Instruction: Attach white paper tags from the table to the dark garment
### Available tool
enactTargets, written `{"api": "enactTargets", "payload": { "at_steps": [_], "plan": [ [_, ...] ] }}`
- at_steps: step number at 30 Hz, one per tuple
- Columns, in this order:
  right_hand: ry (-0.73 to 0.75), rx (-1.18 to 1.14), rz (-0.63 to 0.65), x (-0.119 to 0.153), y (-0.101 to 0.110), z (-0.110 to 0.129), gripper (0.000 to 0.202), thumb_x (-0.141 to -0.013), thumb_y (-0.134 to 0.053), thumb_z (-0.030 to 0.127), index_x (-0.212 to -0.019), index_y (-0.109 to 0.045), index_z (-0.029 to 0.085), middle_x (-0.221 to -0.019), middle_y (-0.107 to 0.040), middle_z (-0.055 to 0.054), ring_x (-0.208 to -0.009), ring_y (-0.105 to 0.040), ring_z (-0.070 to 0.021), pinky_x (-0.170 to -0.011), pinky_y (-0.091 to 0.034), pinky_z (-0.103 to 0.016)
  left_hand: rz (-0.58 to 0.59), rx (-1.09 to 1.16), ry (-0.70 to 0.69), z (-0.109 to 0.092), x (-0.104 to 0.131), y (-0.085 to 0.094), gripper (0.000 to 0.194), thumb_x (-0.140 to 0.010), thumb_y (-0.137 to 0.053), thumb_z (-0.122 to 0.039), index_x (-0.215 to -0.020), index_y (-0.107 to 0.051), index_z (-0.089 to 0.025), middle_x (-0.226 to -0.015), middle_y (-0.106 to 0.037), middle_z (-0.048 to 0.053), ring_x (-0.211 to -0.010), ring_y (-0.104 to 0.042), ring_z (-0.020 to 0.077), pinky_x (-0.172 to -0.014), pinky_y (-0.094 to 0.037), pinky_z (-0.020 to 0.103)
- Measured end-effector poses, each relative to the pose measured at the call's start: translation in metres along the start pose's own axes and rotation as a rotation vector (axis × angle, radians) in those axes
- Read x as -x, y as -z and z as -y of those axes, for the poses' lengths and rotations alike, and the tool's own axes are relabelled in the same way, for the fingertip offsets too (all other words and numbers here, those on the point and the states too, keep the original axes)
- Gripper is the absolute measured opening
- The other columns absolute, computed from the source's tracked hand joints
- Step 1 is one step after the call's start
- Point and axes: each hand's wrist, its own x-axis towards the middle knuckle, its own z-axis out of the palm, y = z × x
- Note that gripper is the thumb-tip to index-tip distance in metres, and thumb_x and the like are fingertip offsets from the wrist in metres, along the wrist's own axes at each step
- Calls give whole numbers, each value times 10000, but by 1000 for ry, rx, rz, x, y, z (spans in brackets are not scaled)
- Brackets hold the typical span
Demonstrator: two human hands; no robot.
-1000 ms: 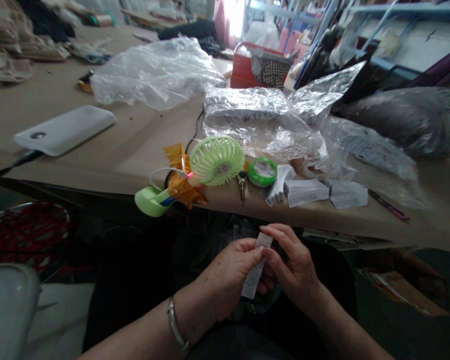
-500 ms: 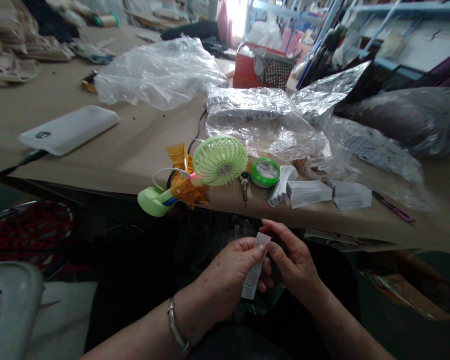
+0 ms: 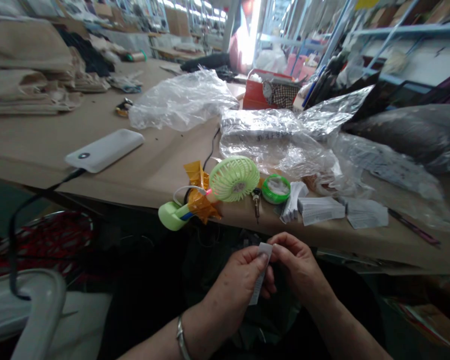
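My left hand (image 3: 237, 284) is closed on a narrow white printed label (image 3: 255, 294), pinched under the thumb near its upper end. The label's lower part hangs below the thumb. My right hand (image 3: 303, 267) is beside the label's top right edge, thumb and forefinger pressed together; what lies between them is too small to make out. Both hands are over dark cloth in my lap, just before the table edge. On the table ahead lie stacks of similar white labels (image 3: 321, 210), a green round tub (image 3: 276, 189) and a small metal-tipped tool (image 3: 256, 205).
A green fan (image 3: 235, 179) is taped at the table edge. Clear plastic bags (image 3: 273, 145) lie behind it, with a white power bank (image 3: 105, 150) to the left. A dark pointed tool (image 3: 414, 227) lies at right. Folded beige cloth (image 3: 26, 65) is piled at far left.
My view has tilted up and swung left, so the table things sit lower and further right. The right hand's thumb and forefinger have come together by the label's top edge.
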Motion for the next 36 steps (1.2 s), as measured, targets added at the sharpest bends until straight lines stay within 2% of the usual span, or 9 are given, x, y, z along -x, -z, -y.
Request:
{"api": "enactTargets", "payload": {
  "at_steps": [9,15,20,27,36],
  "plan": [
    [1,40,61,-14,-14,13,175,-783,-644,325,-723,-571,179,-550,-543,47,-428,-495,-85,-446,-420,-211,-73,-150,-100,-8,-5,6,265,-848,-491,-329,-658,-557,-157,-564,-539,-12,-515,-476,95,-517,-367,213],
    [152,297,-83,-22,-19,24,129,-735,-656,273,-673,-607,170,-600,-531,45,-549,-469,-72,-517,-398,-173,-216,-411,-378,-11,-15,19,148,-815,-535,-220,-808,-667,-153,-710,-636,6,-694,-564,135,-654,-430,233],
    [196,403,-75,-27,-19,24,128,-762,-618,271,-686,-608,168,-616,-557,32,-584,-482,-88,-548,-396,-189,-328,-576,-523,-21,-16,20,143,-821,-543,-191,-769,-675,-168,-690,-666,-14,-654,-590,116,-622,-440,198],
    [222,430,-77,-29,-19,24,115,-775,-593,261,-700,-594,174,-600,-564,31,-584,-497,-97,-565,-402,-207,-352,-677,-604,-28,-22,20,171,-826,-541,-151,-703,-661,-165,-621,-647,-34,-583,-573,86,-554,-414,162],
    [258,432,-70,-34,-19,23,110,-791,-587,262,-724,-596,176,-609,-574,24,-597,-516,-110,-581,-414,-223,-364,-738,-664,-28,-24,22,187,-835,-536,-153,-700,-663,-177,-627,-650,-39,-585,-574,87,-575,-422,169]
  ]
}}
